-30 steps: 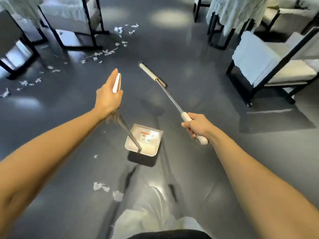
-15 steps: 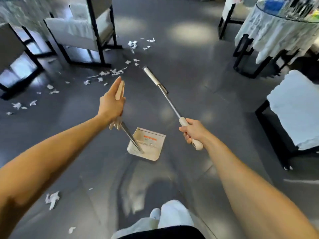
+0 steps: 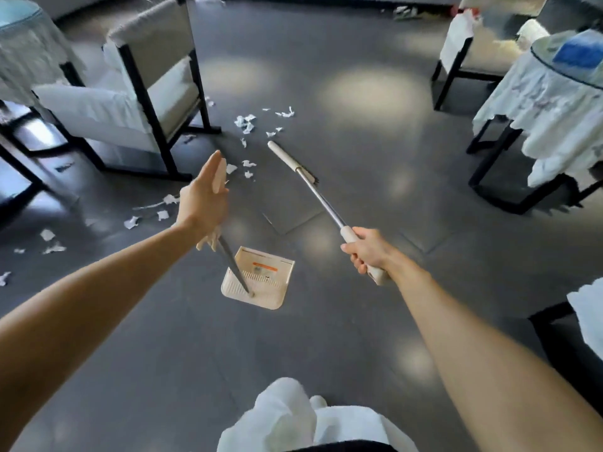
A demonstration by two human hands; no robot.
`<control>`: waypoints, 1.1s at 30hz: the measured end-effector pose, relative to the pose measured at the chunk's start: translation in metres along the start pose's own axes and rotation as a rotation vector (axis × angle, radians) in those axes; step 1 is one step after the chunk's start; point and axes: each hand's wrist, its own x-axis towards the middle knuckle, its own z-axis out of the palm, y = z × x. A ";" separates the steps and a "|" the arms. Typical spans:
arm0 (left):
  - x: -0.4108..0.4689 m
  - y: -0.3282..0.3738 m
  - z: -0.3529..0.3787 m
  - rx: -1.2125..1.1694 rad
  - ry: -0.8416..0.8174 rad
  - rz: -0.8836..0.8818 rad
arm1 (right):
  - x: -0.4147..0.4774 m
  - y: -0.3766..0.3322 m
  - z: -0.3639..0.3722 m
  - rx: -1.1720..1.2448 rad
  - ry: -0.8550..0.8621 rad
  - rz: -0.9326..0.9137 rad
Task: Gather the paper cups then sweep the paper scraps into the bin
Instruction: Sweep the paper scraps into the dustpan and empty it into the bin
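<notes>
Fingers (image 3: pixel 356 263) curled: right hand (image 3: pixel 370 252) on broom (image 3: pixel 321 200); left hand (image 3: pixel 202 203) on dustpan (image 3: pixel 264 288); paper scraps (image 3: pixel 245 123) just beyond

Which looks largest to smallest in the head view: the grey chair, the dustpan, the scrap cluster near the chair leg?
Largest: grey chair, though it is farther from the camera.
Then: dustpan.
Smallest: scrap cluster.

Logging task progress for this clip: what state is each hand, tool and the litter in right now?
dustpan: no scraps inside.
broom: head stretched forward, near the scraps.
left hand: grips the dustpan handle.
right hand: grips the broom handle.
paper scraps: scattered on the floor, unswept.
</notes>
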 end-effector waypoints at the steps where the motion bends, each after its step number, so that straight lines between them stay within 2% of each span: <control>1: 0.031 0.008 0.007 0.002 0.015 -0.007 | 0.028 -0.023 -0.009 0.019 -0.007 0.004; 9: 0.318 0.044 0.110 -0.057 0.093 -0.082 | 0.299 -0.168 -0.089 -0.049 -0.044 -0.032; 19: 0.675 0.140 0.230 0.010 0.033 -0.017 | 0.612 -0.370 -0.194 -0.113 -0.071 -0.050; 26: 0.937 0.159 0.329 0.001 0.091 -0.083 | 0.872 -0.494 -0.253 -0.131 -0.087 -0.069; 33: 1.174 0.189 0.361 0.003 0.156 -0.082 | 1.097 -0.666 -0.274 -0.130 -0.146 -0.068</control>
